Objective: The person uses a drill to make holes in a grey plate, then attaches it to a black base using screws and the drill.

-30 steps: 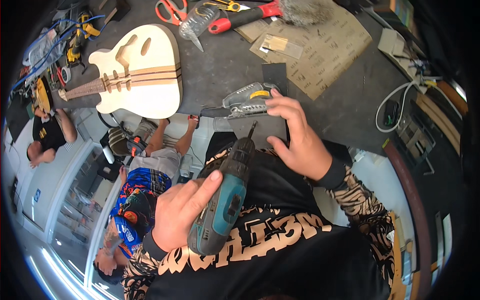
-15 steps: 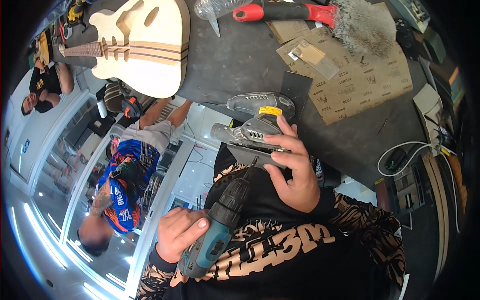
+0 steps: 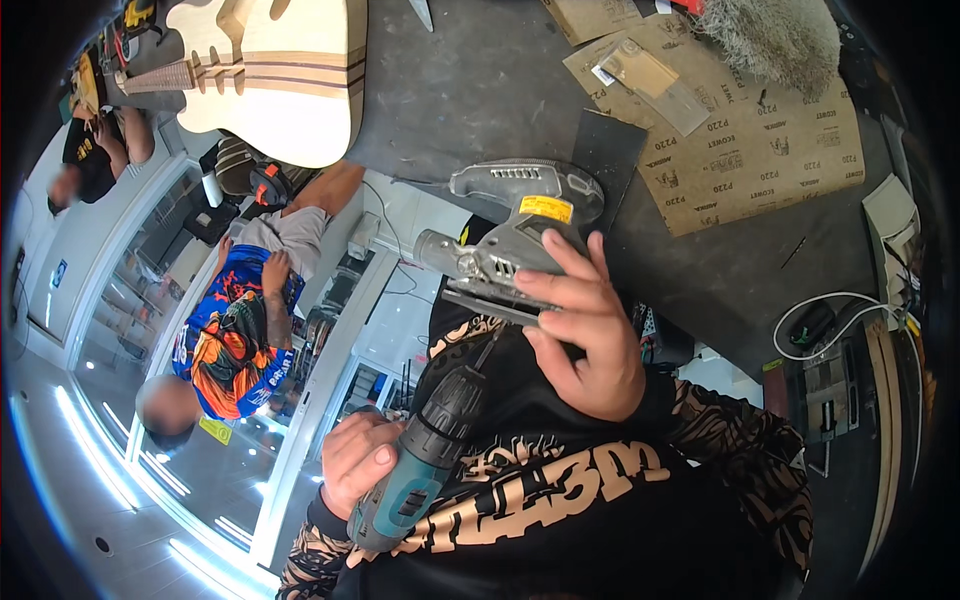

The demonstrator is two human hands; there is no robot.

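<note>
My left hand (image 3: 362, 455) grips a teal and black cordless drill (image 3: 412, 480), its thin bit pointing up and away from me. At the table's near edge, my right hand (image 3: 590, 340) is closed around the lower side of a dusty grey power sander (image 3: 505, 250) with a yellow label. The sander's flat pad (image 3: 490, 305) is tilted nearly edge-on. The bit's tip is just below this pad; whether they touch, I cannot tell. Part of the sander is hidden behind my right fingers.
The dark table (image 3: 450, 100) carries a pale wooden guitar body (image 3: 300, 110), brown sandpaper sheets (image 3: 760, 165), a clear plastic packet (image 3: 655, 85) and a shaggy grey brush head (image 3: 770, 40). A white cable (image 3: 840, 295) curls at the right. Two people (image 3: 240, 320) are at the left.
The sander's pad has turned from showing its flat face to nearly edge-on. The drill has drawn slightly back from it. My view has shifted, and the nearer person's arms have moved.
</note>
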